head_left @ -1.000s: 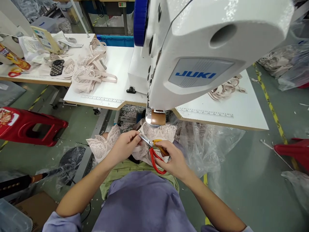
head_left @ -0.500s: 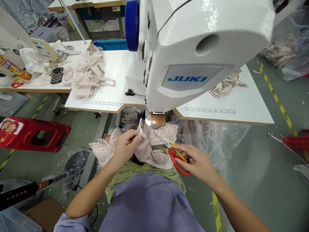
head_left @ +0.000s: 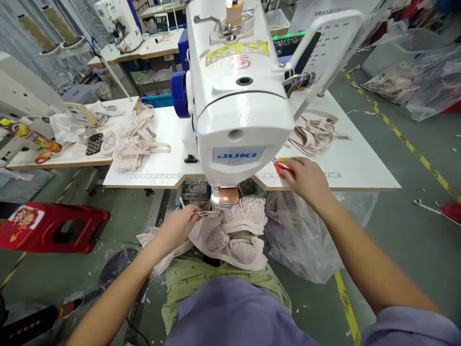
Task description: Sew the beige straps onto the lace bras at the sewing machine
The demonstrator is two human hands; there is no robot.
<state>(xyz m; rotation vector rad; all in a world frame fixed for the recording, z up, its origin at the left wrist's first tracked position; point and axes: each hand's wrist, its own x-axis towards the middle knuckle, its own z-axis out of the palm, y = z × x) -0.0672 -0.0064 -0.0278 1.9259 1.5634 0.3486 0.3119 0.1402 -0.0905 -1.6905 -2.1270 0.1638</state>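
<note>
My left hand (head_left: 177,227) pinches a thin edge of a beige lace bra piece (head_left: 234,233) that hangs over my lap, just below the sewing machine's foot (head_left: 225,197). My right hand (head_left: 305,179) reaches up onto the white table (head_left: 360,163), fingers closed on red-handled scissors (head_left: 282,166) that touch the table near its front edge, right of the white JUKI sewing machine (head_left: 237,101).
Beige straps (head_left: 312,130) lie on the table behind my right hand. More lace pieces (head_left: 134,139) sit left of the machine. A red stool (head_left: 46,228) stands on the floor at left, and a clear plastic bag (head_left: 306,230) hangs under the table's right side.
My right hand lifted the scissors away from the lace and carried them up and right onto the table. My head rose, showing the machine's top. The left hand kept hold of the lace.
</note>
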